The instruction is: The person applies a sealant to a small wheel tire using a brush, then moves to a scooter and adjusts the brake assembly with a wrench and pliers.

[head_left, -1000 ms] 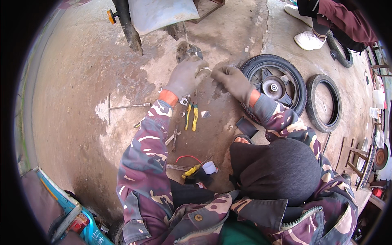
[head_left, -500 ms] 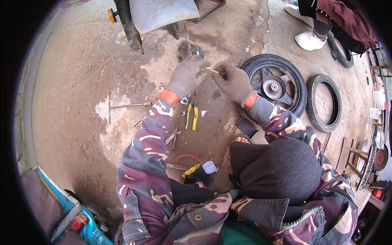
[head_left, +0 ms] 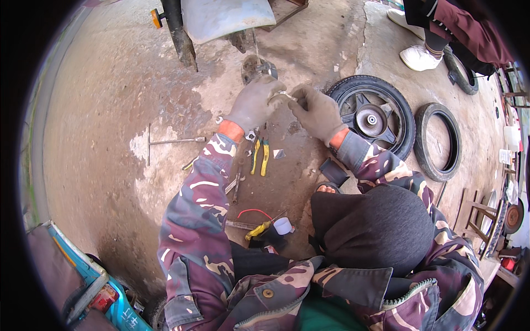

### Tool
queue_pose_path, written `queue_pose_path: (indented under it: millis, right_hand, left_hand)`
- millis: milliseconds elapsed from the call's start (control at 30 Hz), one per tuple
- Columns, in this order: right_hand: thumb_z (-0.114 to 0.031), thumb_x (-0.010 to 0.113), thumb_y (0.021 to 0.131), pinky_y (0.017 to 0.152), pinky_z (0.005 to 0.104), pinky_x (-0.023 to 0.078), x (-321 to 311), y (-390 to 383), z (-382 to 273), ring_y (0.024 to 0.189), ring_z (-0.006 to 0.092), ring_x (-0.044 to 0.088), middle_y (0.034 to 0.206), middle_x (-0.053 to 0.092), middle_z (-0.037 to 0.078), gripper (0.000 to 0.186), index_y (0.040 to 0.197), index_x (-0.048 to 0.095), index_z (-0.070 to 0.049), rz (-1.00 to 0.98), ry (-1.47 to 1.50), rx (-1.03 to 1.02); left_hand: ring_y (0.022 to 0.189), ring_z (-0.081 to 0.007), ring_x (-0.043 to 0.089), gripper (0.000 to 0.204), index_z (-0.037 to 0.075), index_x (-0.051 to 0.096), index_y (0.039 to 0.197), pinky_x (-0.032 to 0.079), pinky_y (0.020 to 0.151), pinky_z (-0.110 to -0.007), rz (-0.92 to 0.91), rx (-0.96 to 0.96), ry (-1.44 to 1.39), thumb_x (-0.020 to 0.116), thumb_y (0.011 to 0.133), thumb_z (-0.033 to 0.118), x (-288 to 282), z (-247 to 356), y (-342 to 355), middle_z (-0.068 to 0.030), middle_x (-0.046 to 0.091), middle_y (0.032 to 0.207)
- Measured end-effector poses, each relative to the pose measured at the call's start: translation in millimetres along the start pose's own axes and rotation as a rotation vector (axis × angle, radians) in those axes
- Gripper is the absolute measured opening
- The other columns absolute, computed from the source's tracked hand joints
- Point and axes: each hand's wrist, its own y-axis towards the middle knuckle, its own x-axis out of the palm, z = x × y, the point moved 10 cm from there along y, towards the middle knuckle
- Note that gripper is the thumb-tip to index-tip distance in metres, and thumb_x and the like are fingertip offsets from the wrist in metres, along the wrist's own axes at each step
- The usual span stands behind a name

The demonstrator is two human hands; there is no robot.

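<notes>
My left hand [head_left: 255,105], in a grey-brown glove, is closed with fingertips pinched on one end of a small pale strip-like piece [head_left: 286,96]. At its other end, my right hand [head_left: 319,115], gloved alike, pinches the piece between thumb and fingers. Its exact kind is too small to make out. Just beyond the left hand is a dark, rounded metal part [head_left: 259,68] below a pale mudguard-like panel [head_left: 227,20]. Yellow-handled pliers [head_left: 264,158] lie on the ground below the hands, beside several wrenches.
A spoked wheel with its tyre [head_left: 371,118] lies right of my hands, beside a loose tyre [head_left: 438,142]. A T-handle wrench [head_left: 175,142] lies left. Nearer are a white cup [head_left: 283,225] and a yellow-handled tool [head_left: 258,230]. A person in white shoes [head_left: 420,58] stands at upper right.
The view has shifted very slightly. Both hands keep their pinch on the pale piece, with hardly any visible movement.
</notes>
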Motion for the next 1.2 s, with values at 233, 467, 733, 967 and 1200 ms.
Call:
queue_pose_path:
  millis: [233,467,733,967,1200]
  right_hand:
    - [-0.028,0.076,0.095,0.066,0.0279,0.054,27,-6,33,0.075,0.0140,0.070,0.090,0.074,0.005,0.032,0.108,0.072,0.000,-0.215,0.693,0.415]
    - [-0.029,0.077,0.093,0.072,0.0314,0.057,73,-1,97,0.077,0.0171,0.073,0.096,0.076,0.009,0.036,0.112,0.073,0.002,-0.322,0.376,0.398]
    - [-0.038,0.073,0.095,0.091,0.0390,0.058,123,31,157,0.094,0.0224,0.075,0.098,0.078,0.013,0.041,0.114,0.077,-0.002,-0.311,-0.253,0.189]
    - [-0.067,0.055,0.102,0.103,0.0483,0.054,140,45,72,0.110,0.0264,0.071,0.126,0.073,0.007,0.068,0.144,0.063,-0.014,-0.461,1.311,0.557]
    - [-0.067,0.056,0.103,0.104,0.0512,0.055,109,40,-18,0.114,0.0273,0.071,0.131,0.071,0.009,0.070,0.148,0.058,-0.014,-0.675,1.828,0.341]
  left_hand:
    - [0.112,-0.0375,0.065,0.028,0.006,0.073,0.118,0.053,0.097,-0.045,0.010,-0.003,-0.016,0.070,0.096,0.023,0,-4,-1,-0.0161,0.068,0.116]
    - [0.112,-0.0372,0.066,0.031,0.005,0.074,0.118,0.053,0.098,-0.044,-0.032,-0.074,-0.192,0.072,0.095,0.025,-4,-5,-1,-0.0166,0.069,0.119]
    - [0.105,-0.0221,0.066,0.037,0.001,0.072,0.124,0.054,0.096,-0.036,-0.091,-0.190,-0.708,0.070,0.101,0.031,-24,0,-11,-0.0107,0.068,0.116]
    - [0.106,-0.0226,0.068,0.041,-0.001,0.068,0.128,0.057,0.098,-0.046,0.035,-0.167,-1.548,0.069,0.102,0.031,-29,-11,-29,-0.0140,0.070,0.122]
    - [0.113,-0.0297,0.070,0.049,0.002,0.067,0.131,0.058,0.099,-0.054,0.171,-0.127,-1.836,0.071,0.095,0.036,-31,-19,-43,-0.0167,0.067,0.131]
